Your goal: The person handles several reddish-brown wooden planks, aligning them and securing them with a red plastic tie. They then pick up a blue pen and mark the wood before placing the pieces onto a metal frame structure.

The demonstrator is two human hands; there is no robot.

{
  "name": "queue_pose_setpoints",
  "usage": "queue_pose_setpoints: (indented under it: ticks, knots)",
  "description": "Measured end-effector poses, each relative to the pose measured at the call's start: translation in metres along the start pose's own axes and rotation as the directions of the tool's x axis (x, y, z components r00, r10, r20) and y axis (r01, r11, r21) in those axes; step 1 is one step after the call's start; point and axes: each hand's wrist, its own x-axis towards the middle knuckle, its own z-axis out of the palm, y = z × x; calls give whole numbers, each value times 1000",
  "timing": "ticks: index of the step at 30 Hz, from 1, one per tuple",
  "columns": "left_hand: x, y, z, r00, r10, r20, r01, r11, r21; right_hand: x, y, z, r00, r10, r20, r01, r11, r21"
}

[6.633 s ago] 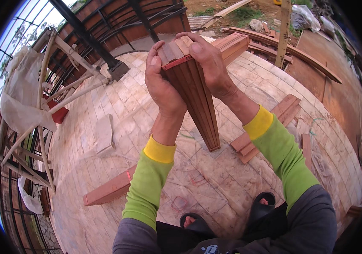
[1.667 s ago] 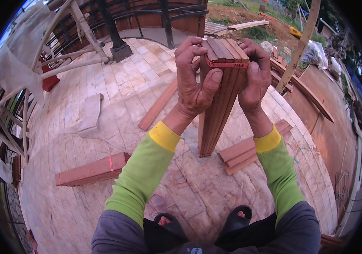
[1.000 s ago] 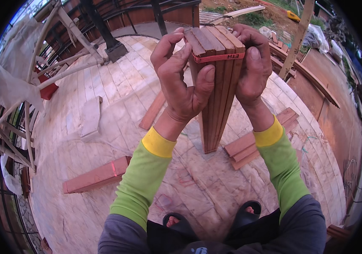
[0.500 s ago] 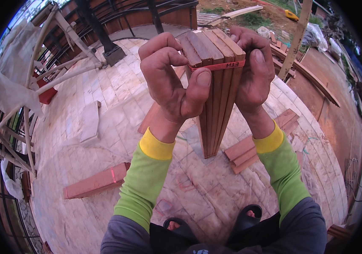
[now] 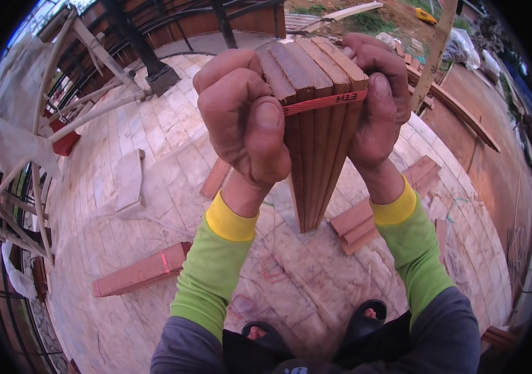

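Note:
A bundle of reddish-brown wooden boards (image 5: 319, 140) stands on end in front of me, its lower end at the floor. Near the top a red strap (image 5: 323, 101) with a dark marking runs round it. My left hand (image 5: 244, 115) is closed against the bundle's left side, fingers curled at the strap and thumb bent in front. On the opposite side my right hand (image 5: 378, 100) grips with curled fingers, the thumb pointing up along the edge. Both hands' fingertips are partly hidden behind the wood.
Another strapped wood bundle (image 5: 138, 269) lies at left, and stacked boards (image 5: 356, 225) lie at right. A pale slab (image 5: 130, 179) rests on the tiled floor (image 5: 172, 143). Poles with white sheeting (image 5: 17, 118) stand far left; a black post (image 5: 135, 43) rises behind. My feet wear black sandals (image 5: 365, 321).
My left hand has shifted left and closed more tightly, its thumb drawn off the front of the strap. The top of the bundle has come slightly nearer; the right hand keeps its hold.

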Motion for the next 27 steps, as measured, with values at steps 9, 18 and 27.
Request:
queue_pose_setpoints:
  ticks: [9, 18, 27]
  knots:
    - [6, 9, -2, 974, -225, 23, 226, 971, -74, 15, -16, -12, 988, 35, 149, -17, 993, -119]
    - [19, 39, -5, 787, -560, 260, 610, 769, -189, 14, -23, 6, 903, 382, 194, -416, 890, 185]
    - [19, 37, -6, 674, -690, 264, 738, 639, -216, 8, -26, -12, 840, 483, 249, -529, 831, 172]
